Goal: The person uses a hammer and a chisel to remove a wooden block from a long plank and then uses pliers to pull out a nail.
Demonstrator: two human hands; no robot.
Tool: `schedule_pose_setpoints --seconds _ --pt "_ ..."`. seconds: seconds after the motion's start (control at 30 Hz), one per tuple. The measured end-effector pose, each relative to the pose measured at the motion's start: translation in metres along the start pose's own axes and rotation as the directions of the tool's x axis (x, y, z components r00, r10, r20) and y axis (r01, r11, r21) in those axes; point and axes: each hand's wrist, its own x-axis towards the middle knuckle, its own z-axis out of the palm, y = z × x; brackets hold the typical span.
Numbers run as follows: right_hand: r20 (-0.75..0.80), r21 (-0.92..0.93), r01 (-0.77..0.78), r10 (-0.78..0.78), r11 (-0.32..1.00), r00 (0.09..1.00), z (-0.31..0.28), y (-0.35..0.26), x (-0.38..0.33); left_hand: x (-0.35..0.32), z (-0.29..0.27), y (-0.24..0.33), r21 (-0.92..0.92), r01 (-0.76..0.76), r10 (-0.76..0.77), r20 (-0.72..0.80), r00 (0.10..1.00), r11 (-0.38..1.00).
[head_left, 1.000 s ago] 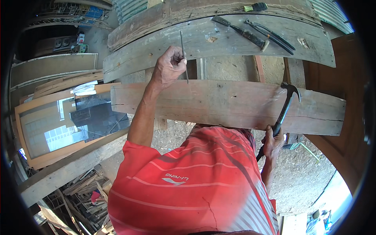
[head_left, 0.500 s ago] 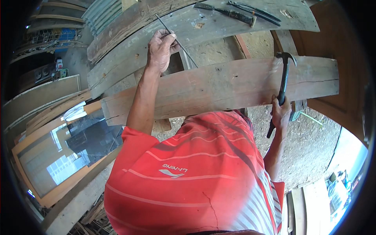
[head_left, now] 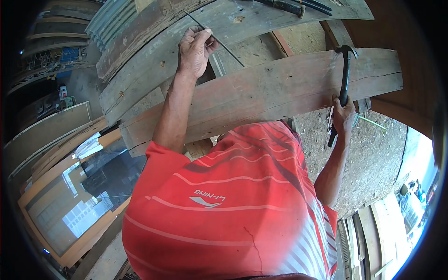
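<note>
My left hand (head_left: 195, 52) is closed in a pinch around a thin dark metal rod (head_left: 229, 51), which slants from upper left to lower right. The rod's lower end is over the gap by the far edge of the near wooden plank (head_left: 261, 88); whether it touches the wood I cannot tell. At the right, my right hand (head_left: 344, 115) grips the dark handle of a claw hammer (head_left: 345, 70) partway along. The hammer's head points away from me, above the plank's right part, and the handle's end sticks out below the hand.
Beyond a gap lies another weathered plank (head_left: 186, 58), bearing a chisel-like tool (head_left: 287, 6) and long-handled pliers (head_left: 318, 6), both cut off by the top edge. A brown wooden panel (head_left: 396, 30) stands right. At left is a wood-framed glass panel (head_left: 56, 210).
The view has shifted, so the far tools sit higher and partly out of frame. My right hand and the hammer have moved up and slightly right. My left hand still holds the rod.
</note>
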Motion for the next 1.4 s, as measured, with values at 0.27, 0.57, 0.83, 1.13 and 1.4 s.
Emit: schedule_pose_setpoints --seconds 0.27,0.57,0.83,1.13,1.4 --pt "-0.018 -0.049 -0.023 0.022 0.999 1.0 0.0 -0.006 -0.002 -0.006 0.008 0.002 0.066 -0.065 0.063 0.046 0.997 0.996" --pt "-0.05 -0.097 0.032 -0.037 0.995 0.998 0.001 -0.001 -0.002 -0.03 0.065 -0.028 0.425 -0.481 0.325 0.389 0.862 0.767" --pt "-0.088 -0.083 -0.009 0.001 0.996 0.996 0.005 0.006 -0.003 -0.039 0.068 -0.06 0.566 -0.553 0.18 0.581 0.793 0.612" --pt "-0.078 -0.044 -0.015 0.011 0.999 0.997 0.006 0.0 -0.007 -0.028 0.06 -0.09 0.539 -0.573 0.164 0.624 0.764 0.618" --pt "-0.06 -0.064 -0.059 0.055 0.996 0.997 0.005 -0.008 -0.011 -0.027 0.054 -0.104 0.535 -0.593 0.195 0.622 0.758 0.602"
